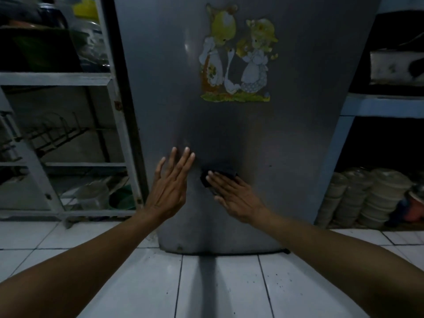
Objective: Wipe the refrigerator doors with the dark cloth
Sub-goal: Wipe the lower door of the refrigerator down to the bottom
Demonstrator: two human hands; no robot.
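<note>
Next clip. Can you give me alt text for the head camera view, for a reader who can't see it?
A person's right hand presses a dark cloth flat against the lower part of a grey refrigerator door, while the left hand rests open beside it. A cartoon animal sticker sits higher on the door; shelves flank the refrigerator.

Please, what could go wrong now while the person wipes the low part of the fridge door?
1. The right hand presses the dark cloth with flat fingers only, so it may slip out and fall.
2. If wiping moves upward, the cloth could catch the edges of the worn sticker on the refrigerator door.
</note>
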